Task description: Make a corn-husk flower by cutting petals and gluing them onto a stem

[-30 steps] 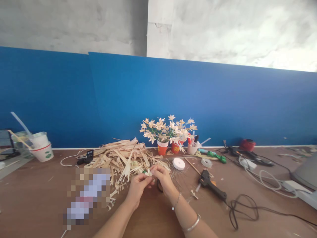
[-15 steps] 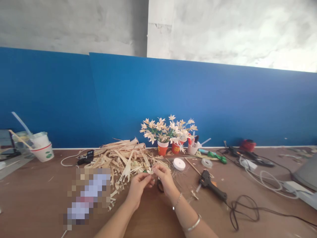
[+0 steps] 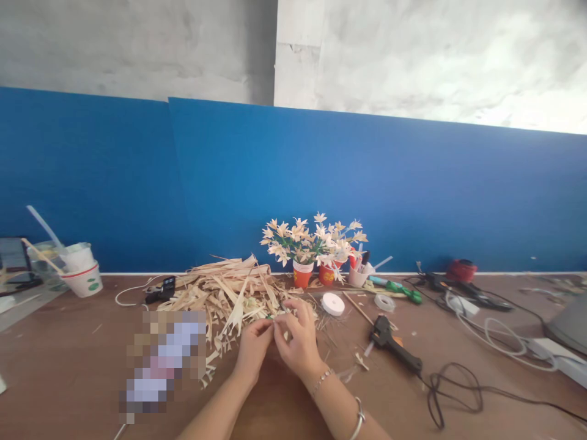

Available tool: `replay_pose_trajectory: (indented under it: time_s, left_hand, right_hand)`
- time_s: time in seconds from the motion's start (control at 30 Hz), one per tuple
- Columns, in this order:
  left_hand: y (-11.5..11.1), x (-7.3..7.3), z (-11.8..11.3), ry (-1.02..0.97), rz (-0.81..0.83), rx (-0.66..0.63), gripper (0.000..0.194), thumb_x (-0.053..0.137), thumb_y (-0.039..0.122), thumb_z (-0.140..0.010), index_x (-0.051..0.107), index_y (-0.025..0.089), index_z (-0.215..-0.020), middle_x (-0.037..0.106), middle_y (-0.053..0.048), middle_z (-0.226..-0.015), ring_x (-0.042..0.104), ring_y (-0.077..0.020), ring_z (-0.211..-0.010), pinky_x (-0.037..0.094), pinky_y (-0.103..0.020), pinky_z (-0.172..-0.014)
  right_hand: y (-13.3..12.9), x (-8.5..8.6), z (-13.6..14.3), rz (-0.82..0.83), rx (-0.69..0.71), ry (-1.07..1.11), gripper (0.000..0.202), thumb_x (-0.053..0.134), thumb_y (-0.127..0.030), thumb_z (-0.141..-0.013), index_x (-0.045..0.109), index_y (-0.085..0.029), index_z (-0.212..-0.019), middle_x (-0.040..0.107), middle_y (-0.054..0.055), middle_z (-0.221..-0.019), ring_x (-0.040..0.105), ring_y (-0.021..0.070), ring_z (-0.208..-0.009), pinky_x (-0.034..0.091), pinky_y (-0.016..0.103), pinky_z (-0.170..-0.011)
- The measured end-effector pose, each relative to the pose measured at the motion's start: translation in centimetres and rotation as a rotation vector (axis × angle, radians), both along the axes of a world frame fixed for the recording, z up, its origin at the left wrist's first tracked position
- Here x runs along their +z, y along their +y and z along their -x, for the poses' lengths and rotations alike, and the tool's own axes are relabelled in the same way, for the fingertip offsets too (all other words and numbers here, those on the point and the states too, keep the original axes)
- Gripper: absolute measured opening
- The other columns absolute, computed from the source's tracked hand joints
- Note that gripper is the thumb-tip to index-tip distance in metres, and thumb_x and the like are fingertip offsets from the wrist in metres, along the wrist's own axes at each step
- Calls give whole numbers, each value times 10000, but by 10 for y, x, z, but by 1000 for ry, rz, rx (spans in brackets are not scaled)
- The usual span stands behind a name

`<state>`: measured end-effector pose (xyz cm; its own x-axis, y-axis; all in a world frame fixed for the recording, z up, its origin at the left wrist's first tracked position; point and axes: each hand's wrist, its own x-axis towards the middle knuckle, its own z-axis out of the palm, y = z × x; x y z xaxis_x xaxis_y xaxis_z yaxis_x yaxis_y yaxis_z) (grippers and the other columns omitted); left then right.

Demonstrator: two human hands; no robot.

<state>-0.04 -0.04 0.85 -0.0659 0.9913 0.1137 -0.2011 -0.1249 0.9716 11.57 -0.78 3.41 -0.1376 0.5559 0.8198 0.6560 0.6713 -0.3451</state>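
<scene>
My left hand point(image 3: 254, 348) is closed, thumb and forefinger pinched on a small green piece point(image 3: 269, 317), probably part of a corn-husk flower; its full shape is hidden. My right hand point(image 3: 300, 345) meets it there, thumb and forefinger drawn together at the same spot, other fingers curled. What the right fingertips hold is covered. A pale petal-like scrap point(image 3: 287, 335) shows beneath the right fingers. Just beyond both hands lies a heap of dried corn husk point(image 3: 229, 284), with cut strips along its near side. Finished pale flowers point(image 3: 300, 235) stand behind in an orange paper cup point(image 3: 301, 278).
Right of my hands lie a white tape roll point(image 3: 332, 304), a clear tape roll point(image 3: 384, 302) and a black glue gun point(image 3: 394, 345) with a looping cord. Thin wires point(image 3: 328, 321) are strewn nearby. A white cup point(image 3: 83, 281) stands far left; a blue partition point(image 3: 293, 177) backs the table.
My right hand has turned and shifted slightly left, its fingers now over the spot where they pinch. The pale petals visible between the fingertips are now mostly covered. My left hand stays nearly in place.
</scene>
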Motion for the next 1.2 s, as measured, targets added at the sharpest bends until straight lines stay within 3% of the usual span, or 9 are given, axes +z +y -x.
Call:
replay_pose_trajectory:
  time_s: [0.3, 0.4, 0.5, 0.63, 0.77, 0.87, 0.93, 1.07, 1.2]
  left_hand:
    - [0, -2, 1, -47, 13, -19, 134, 635, 265, -662, 675, 150, -717, 658, -9, -669, 572, -158, -665, 432, -249, -647]
    - [1, -2, -1, -94, 31, -47, 166, 671, 303, -645, 653, 149, -704, 653, -8, -654, 573, -147, -634, 443, -244, -623]
    - [2, -1, -3, -105, 66, -50, 214, 694, 340, -624, 636, 144, -686, 646, -10, -625, 570, -135, -564, 436, -226, -534]
    - [1, 0, -5, -107, 92, -39, 257, 691, 368, -620, 642, 136, -716, 672, -40, -707, 586, -129, -546, 419, -204, -453]
    - [-1, 2, -6, -69, 94, -37, 272, 682, 384, -638, 658, 126, -722, 677, -54, -720, 582, -120, -546, 431, -201, -459]
    - [-1, 3, -5, -52, 79, -45, 287, 675, 399, -650, 663, 123, -725, 672, -51, -690, 571, -118, -535, 431, -200, -455]
    - [-2, 3, -6, -53, 74, -45, 301, 681, 409, -641, 664, 122, -731, 670, -49, -689, 571, -121, -535, 426, -199, -442]
    - [-3, 4, -6, -59, 94, -45, 347, 705, 434, -600, 660, 124, -751, 646, -27, -631, 569, -125, -518, 423, -202, -428]
    - [-3, 4, -6, -65, 95, -61, 352, 714, 443, -586, 651, 128, -729, 622, -6, -598, 541, -108, -472, 415, -201, -416]
  right_hand:
    - [-5, 4, 0, 8, 29, -77, 172, 531, -121, -736, 591, -212, -869, 511, 71, -1045, 489, 219, -954, 392, 392, -826]
    - [-2, 12, -5, -6, 33, 39, 223, 509, -134, -737, 573, -203, -938, 528, 80, -1021, 499, 221, -960, 398, 396, -839]
    - [10, 24, -21, 13, -66, 259, 164, 461, -166, -777, 561, -188, -906, 566, 77, -941, 525, 214, -927, 412, 381, -831]
    - [29, 43, -68, 321, -278, 394, 188, 456, -254, -774, 573, -164, -890, 626, 70, -858, 578, 198, -780, 448, 314, -711]
    - [23, 53, -140, 709, -546, 63, 200, 481, -260, -729, 627, -174, -836, 666, 78, -833, 609, 230, -780, 425, 308, -671]
    - [1, 47, -184, 967, -806, -194, 204, 449, -241, -739, 642, -178, -765, 666, 122, -843, 620, 282, -808, 412, 338, -652]
    - [-12, 36, -199, 1034, -889, -296, 211, 455, -219, -730, 632, -155, -827, 648, 157, -933, 605, 311, -894, 417, 348, -678]
    - [-21, 11, -200, 1028, -968, -412, 327, 484, -136, -696, 551, -120, -1016, 589, 185, -1061, 548, 334, -1030, 410, 396, -767]
    - [-18, -1, -193, 1015, -983, -397, 302, 440, -105, -728, 522, -113, -1019, 601, 181, -1030, 573, 315, -1000, 402, 415, -781]
